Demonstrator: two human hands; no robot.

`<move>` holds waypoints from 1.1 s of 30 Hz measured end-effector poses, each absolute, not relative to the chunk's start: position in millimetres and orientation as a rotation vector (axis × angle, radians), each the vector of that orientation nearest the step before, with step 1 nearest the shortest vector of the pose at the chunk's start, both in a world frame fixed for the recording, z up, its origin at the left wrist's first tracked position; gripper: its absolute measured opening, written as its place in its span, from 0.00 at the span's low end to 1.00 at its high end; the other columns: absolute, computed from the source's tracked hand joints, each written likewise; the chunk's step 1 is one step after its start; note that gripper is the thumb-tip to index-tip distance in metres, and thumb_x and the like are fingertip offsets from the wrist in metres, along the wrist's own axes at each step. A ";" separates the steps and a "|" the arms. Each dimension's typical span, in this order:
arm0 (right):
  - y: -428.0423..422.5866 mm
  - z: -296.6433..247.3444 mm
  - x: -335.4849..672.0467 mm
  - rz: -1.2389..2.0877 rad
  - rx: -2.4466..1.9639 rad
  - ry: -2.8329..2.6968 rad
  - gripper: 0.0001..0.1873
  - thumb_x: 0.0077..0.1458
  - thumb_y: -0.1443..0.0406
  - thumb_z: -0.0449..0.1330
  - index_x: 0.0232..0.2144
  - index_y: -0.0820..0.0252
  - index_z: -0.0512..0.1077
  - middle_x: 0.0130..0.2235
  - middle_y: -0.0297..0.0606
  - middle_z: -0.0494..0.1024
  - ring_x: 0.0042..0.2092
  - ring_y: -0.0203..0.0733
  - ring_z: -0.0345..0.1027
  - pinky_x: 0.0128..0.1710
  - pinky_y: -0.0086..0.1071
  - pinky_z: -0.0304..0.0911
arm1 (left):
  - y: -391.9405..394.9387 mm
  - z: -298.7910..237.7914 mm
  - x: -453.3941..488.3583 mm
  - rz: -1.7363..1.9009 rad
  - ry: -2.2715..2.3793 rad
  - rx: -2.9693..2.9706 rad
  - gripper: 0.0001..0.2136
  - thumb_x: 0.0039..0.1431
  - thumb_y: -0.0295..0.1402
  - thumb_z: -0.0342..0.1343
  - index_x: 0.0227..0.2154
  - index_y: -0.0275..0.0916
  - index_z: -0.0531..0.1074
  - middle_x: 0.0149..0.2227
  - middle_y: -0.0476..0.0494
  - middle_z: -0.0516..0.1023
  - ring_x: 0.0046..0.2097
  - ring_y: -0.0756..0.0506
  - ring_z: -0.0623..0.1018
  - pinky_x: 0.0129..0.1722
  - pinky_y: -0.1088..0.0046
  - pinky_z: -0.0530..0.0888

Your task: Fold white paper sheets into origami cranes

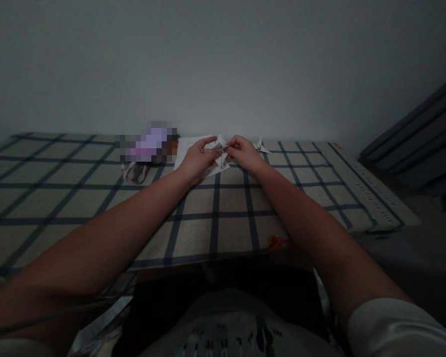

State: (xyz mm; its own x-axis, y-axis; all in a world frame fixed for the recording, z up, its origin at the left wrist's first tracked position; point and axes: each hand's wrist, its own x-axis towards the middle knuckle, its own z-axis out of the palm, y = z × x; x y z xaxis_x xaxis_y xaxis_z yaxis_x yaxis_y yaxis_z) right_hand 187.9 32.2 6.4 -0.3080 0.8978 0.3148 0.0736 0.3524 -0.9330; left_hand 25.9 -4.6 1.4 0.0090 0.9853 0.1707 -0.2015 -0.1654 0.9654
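Note:
Both my arms reach forward over a checked cloth (215,198). My left hand (198,158) and my right hand (243,152) meet at a small folded white paper piece (220,148), each pinching a side of it with closed fingers. The piece is held just above a flat white sheet of paper (188,146) that lies on the cloth. Another small folded white paper shape (262,146) rests on the cloth just right of my right hand.
A blurred purple object (148,145) lies left of the sheet, with a pinkish strap or loop (134,171) in front of it. A grey wall stands behind the surface. Dark slanted panels (416,144) are at the right. An orange mark (277,242) shows on the cloth's near edge.

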 end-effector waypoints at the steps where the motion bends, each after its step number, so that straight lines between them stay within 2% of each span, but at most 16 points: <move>1: 32.1 6.3 187.7 1.076 -0.885 -1.664 0.12 0.54 0.63 0.65 0.29 0.57 0.64 0.28 0.28 0.70 0.30 0.32 0.67 0.32 0.28 0.66 | -4.4 1.6 25.8 1.399 0.953 1.177 0.30 0.44 0.26 0.67 0.54 0.38 0.71 0.33 0.44 0.79 0.31 0.46 0.79 0.39 0.66 0.76; 6: 32.8 3.2 186.6 1.029 -0.868 -1.665 0.13 0.53 0.61 0.65 0.29 0.57 0.63 0.29 0.28 0.70 0.30 0.32 0.67 0.33 0.28 0.66 | -0.6 0.0 24.5 1.395 0.990 1.195 0.31 0.43 0.26 0.67 0.54 0.39 0.71 0.31 0.45 0.78 0.32 0.45 0.79 0.38 0.66 0.76; 16: 35.7 0.7 187.8 0.865 -0.898 -1.746 0.10 0.53 0.62 0.63 0.28 0.56 0.64 0.28 0.29 0.71 0.31 0.34 0.66 0.32 0.29 0.62 | -1.7 1.7 25.8 1.381 0.992 1.172 0.32 0.43 0.26 0.66 0.56 0.40 0.70 0.35 0.43 0.78 0.32 0.45 0.79 0.35 0.67 0.76; 22: 41.9 -3.1 188.7 0.795 -0.885 -1.765 0.07 0.53 0.64 0.62 0.29 0.57 0.66 0.31 0.31 0.72 0.35 0.36 0.66 0.37 0.31 0.62 | -8.1 8.5 31.4 1.347 0.898 1.005 0.33 0.43 0.27 0.68 0.54 0.41 0.67 0.46 0.39 0.77 0.40 0.43 0.80 0.40 0.60 0.78; 26: 40.2 -2.8 188.3 0.840 -0.867 -1.723 0.08 0.53 0.63 0.62 0.29 0.57 0.65 0.31 0.31 0.72 0.34 0.36 0.67 0.37 0.31 0.62 | -5.4 6.3 29.4 1.339 0.945 1.093 0.34 0.42 0.25 0.67 0.56 0.38 0.67 0.39 0.41 0.79 0.34 0.45 0.80 0.39 0.61 0.78; 30: 38.1 -2.7 187.2 0.872 -0.820 -1.698 0.09 0.53 0.61 0.63 0.30 0.56 0.65 0.31 0.31 0.72 0.34 0.36 0.67 0.36 0.31 0.62 | -2.6 3.8 25.0 1.365 1.047 1.288 0.36 0.42 0.28 0.68 0.58 0.38 0.68 0.29 0.47 0.77 0.27 0.46 0.78 0.35 0.64 0.77; 33: 36.7 -2.4 186.8 0.860 -0.850 -1.703 0.10 0.53 0.60 0.63 0.30 0.56 0.64 0.31 0.30 0.72 0.34 0.36 0.67 0.37 0.31 0.63 | -4.3 4.1 24.6 1.352 1.055 1.302 0.37 0.41 0.28 0.68 0.58 0.39 0.68 0.29 0.48 0.77 0.27 0.46 0.78 0.35 0.66 0.76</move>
